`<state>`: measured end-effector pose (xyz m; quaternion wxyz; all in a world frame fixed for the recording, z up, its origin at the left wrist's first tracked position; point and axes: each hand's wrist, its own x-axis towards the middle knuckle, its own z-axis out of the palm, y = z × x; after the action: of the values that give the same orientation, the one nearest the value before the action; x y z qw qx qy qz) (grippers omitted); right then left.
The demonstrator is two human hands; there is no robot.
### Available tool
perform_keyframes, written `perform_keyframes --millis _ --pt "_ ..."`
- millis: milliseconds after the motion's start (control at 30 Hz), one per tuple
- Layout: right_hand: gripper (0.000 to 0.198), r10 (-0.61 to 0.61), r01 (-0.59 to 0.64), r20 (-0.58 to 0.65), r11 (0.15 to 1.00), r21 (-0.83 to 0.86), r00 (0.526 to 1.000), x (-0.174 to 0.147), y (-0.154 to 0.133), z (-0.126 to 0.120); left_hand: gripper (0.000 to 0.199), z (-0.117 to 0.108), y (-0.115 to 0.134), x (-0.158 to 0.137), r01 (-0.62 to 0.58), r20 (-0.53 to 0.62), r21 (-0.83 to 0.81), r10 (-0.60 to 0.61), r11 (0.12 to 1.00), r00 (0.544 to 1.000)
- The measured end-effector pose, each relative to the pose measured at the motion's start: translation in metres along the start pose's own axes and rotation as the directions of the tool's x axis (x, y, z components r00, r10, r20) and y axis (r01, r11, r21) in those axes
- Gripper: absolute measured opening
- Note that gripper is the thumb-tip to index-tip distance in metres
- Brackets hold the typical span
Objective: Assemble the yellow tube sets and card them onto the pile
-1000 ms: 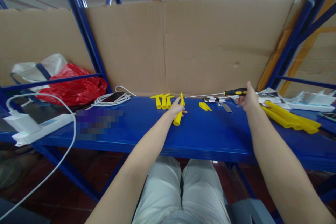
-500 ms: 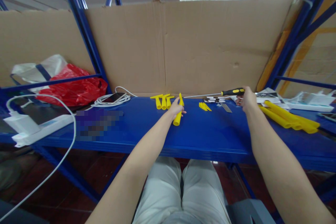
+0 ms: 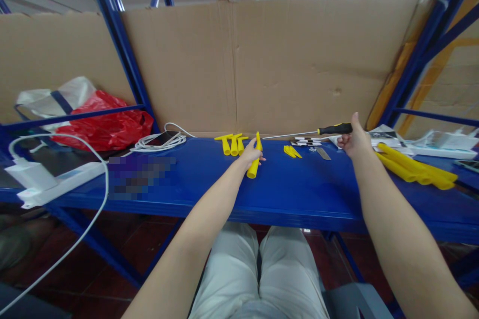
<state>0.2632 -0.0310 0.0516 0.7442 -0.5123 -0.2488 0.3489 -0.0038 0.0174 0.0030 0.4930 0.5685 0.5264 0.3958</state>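
My left hand (image 3: 250,156) is closed around a yellow T-shaped plastic handle (image 3: 253,169), whose round tube end points toward me on the blue shelf. In my right hand (image 3: 356,140) is the black and yellow grip of a long screwdriver (image 3: 335,129), with the thumb raised. Its thin shaft runs leftward, nearly level, to the head of the yellow handle; the exact contact of the tip is too small to make out. Several similar yellow handles (image 3: 234,147) stand left of my left hand. Between my hands lie small yellow plastic pieces (image 3: 292,151), a flat metal blade (image 3: 323,153) and tiny screws (image 3: 312,149).
Yellow tubes (image 3: 415,167) lie at the right, beside a white power strip (image 3: 445,147). Striped black-and-white pieces (image 3: 304,142) rest near the cardboard back wall (image 3: 292,65). Leftward are a coiled white cable (image 3: 157,144), a phone, a red bag (image 3: 108,119) and another power strip (image 3: 71,182).
My right hand has turned on the screwdriver grip: its thumb now points up and its fingers have shifted. The screwdriver has moved slightly right. My left hand stays in place.
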Motion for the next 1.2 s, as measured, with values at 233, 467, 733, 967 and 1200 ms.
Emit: perform_keyframes --millis 233,467,733,967,1200 --pt "0.033 -0.023 0.003 0.108 0.983 0.183 0.994 -0.0092 -0.0058 0.0020 0.084 0.0004 -0.0011 0.0003 -0.002 -0.013 -0.016 0.002 1.000 1.000" --pt "0.028 -0.094 0.097 -0.039 0.993 0.066 0.995 -0.0072 -0.0046 0.0071 0.083 0.0003 -0.0013 0.0012 0.004 0.002 -0.002 -0.004 1.000 1.000" --pt "0.025 -0.144 0.149 -0.103 0.988 0.050 0.984 -0.0042 -0.0029 0.0074 0.087 0.0005 -0.0008 0.0009 0.000 0.011 -0.001 0.000 1.000 1.000" --pt "0.028 -0.160 0.169 -0.067 0.972 0.166 0.985 -0.0075 -0.0038 0.0060 0.086 0.0002 0.0000 -0.0004 0.002 0.001 -0.011 -0.002 1.000 1.000" --pt "0.028 -0.109 0.089 0.072 0.968 0.233 0.991 -0.0094 -0.0078 0.0023 0.086 0.0009 -0.0006 -0.0001 0.014 -0.018 -0.013 -0.014 1.000 1.000"
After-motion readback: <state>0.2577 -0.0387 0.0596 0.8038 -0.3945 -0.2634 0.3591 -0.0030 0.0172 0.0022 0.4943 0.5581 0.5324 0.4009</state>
